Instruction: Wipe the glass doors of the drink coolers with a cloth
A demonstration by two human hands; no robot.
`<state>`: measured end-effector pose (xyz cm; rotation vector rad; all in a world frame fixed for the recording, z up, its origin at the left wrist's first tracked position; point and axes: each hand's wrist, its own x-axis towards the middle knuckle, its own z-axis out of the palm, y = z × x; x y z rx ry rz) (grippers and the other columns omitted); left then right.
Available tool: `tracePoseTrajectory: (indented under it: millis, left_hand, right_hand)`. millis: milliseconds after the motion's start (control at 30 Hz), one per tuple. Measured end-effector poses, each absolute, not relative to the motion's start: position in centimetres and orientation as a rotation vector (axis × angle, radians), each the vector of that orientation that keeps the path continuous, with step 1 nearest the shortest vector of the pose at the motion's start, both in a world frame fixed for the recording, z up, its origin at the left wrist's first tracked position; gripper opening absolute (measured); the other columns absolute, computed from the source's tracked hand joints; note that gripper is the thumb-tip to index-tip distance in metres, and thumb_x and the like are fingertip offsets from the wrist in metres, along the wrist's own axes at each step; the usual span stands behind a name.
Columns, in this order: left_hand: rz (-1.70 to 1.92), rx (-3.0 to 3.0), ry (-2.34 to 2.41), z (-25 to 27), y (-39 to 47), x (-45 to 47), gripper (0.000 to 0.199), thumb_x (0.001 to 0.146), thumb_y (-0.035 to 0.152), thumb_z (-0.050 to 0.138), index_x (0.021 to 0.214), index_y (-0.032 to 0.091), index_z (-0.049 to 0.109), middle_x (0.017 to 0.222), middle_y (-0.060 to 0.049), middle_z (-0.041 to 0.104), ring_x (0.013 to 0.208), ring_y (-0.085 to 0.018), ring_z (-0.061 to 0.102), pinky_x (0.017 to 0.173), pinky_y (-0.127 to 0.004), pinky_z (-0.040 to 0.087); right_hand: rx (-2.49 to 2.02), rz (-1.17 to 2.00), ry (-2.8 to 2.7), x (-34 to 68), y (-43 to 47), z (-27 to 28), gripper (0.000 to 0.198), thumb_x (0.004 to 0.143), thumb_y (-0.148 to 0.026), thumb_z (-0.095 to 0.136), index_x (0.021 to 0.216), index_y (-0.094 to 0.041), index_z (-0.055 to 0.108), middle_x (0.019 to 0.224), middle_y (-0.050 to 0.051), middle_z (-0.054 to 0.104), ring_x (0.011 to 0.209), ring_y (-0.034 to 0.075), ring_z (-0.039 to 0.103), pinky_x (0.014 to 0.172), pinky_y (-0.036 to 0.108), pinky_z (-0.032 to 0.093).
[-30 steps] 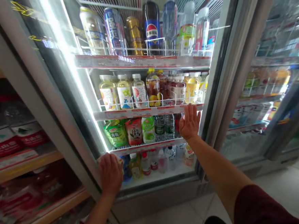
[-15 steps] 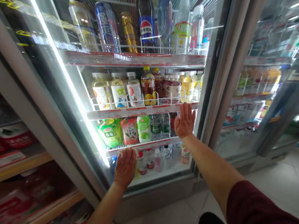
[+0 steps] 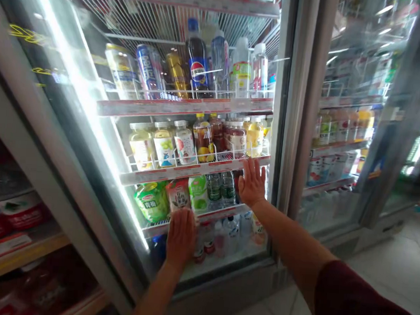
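Note:
A glass fridge door (image 3: 224, 269) stands in front of me, with lit shelves of drinks behind it. My left hand (image 3: 182, 237) lies flat, fingers close together, over a pale cloth (image 3: 195, 219) pressed to the glass; little of the cloth shows beyond the fingers. Behind those fingertips is a red drink pouch (image 3: 178, 193), partly covered. To its left is a green pouch (image 3: 151, 202), to its right a green and white one (image 3: 198, 192). Higher up, my right hand (image 3: 253, 185) rests against the door, fingers extended and thumb apart, holding nothing.
A metal door frame (image 3: 297, 111) runs up on the right, beside another drinks fridge (image 3: 342, 123). At left are wooden shelves (image 3: 19, 259) with red packages. A bright light strip (image 3: 91, 111) lines the door's left side. Pale floor tiles (image 3: 400, 267) lie at right.
My left hand has slid upward on the glass, from below the pouches' shelf edge to over the red pouch's lower part. The right hand keeps its place on the door. My view has tilted up.

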<state>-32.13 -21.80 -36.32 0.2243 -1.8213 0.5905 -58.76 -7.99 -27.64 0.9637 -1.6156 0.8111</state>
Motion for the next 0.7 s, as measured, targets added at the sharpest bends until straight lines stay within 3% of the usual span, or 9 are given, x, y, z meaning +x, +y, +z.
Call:
tracePoseTrajectory:
  millis: [67,167,333,400,500,567,700]
  left_hand:
    - [0.595,0.208,-1.862,-37.0,-22.0,-32.1,0.078,0.105,0.012,0.053,0.175,0.012,0.018,0.172,-0.022,0.035,0.166,-0.031,0.019,0.140,-0.053,0.024]
    - [0.529,0.224,-1.853,-32.8,-23.6,-32.7,0.080,0.106,0.016,0.053,0.176,0.016,0.014,0.173,-0.022,0.033,0.166,-0.034,0.022,0.138,-0.058,0.025]
    - [0.288,0.216,-1.796,-26.2,-25.0,-34.1,0.087,0.108,0.027,0.056,0.177,0.020,0.004,0.176,-0.019,0.030,0.167,-0.032,0.021,0.138,-0.058,0.027]
    - [0.240,0.200,-1.803,-27.3,-24.6,-33.9,0.086,0.108,0.026,0.052,0.177,0.021,0.001,0.178,-0.018,0.027,0.167,-0.031,0.022,0.138,-0.055,0.031]
    - [0.215,0.156,-1.827,-30.8,-24.0,-32.1,0.088,0.106,0.021,0.049,0.176,0.026,-0.003,0.182,-0.015,0.013,0.168,-0.028,0.019,0.133,-0.049,0.043]
    - [0.232,0.120,-1.864,-32.4,-24.2,-29.9,0.092,0.104,0.022,0.054,0.176,0.028,-0.001,0.183,-0.014,0.006,0.168,-0.031,0.017,0.128,-0.053,0.049]
    - [0.311,0.151,-1.889,-31.0,-26.8,-24.8,0.091,0.100,0.024,0.060,0.176,0.027,0.010,0.182,-0.016,0.012,0.168,-0.037,0.018,0.129,-0.063,0.042]
  right_hand:
    - [1.006,0.849,-1.644,-58.3,-7.4,-27.2,0.065,0.107,-0.026,0.041,0.170,-0.015,0.034,0.171,0.018,0.048,0.167,0.031,0.031,0.135,0.060,0.022]
    - [1.050,0.977,-1.615,-55.6,-6.2,-26.6,0.065,0.105,-0.020,0.043,0.170,-0.016,0.035,0.170,0.020,0.047,0.165,0.033,0.035,0.132,0.065,0.030]
    - [1.616,1.157,-1.326,-46.6,-7.0,-28.0,0.067,0.101,-0.010,0.046,0.166,-0.024,0.042,0.160,0.013,0.061,0.148,0.022,0.059,0.122,0.042,0.053]
    - [1.780,1.209,-1.314,-43.3,-9.0,-28.9,0.066,0.100,-0.009,0.046,0.165,-0.021,0.043,0.160,0.013,0.061,0.150,0.021,0.057,0.122,0.040,0.054]
    - [1.784,1.324,-1.373,-40.4,-12.5,-29.6,0.068,0.101,-0.011,0.045,0.168,-0.016,0.034,0.168,0.017,0.051,0.161,0.022,0.043,0.129,0.044,0.048]
    - [1.736,1.313,-1.381,-39.7,-14.2,-29.5,0.067,0.104,-0.014,0.045,0.169,-0.015,0.031,0.169,0.018,0.047,0.163,0.023,0.038,0.131,0.045,0.045]
    - [1.604,1.064,-1.426,-39.7,-15.7,-29.1,0.056,0.107,-0.031,0.060,0.160,-0.020,0.050,0.158,0.015,0.059,0.144,0.030,0.053,0.123,0.049,0.047]
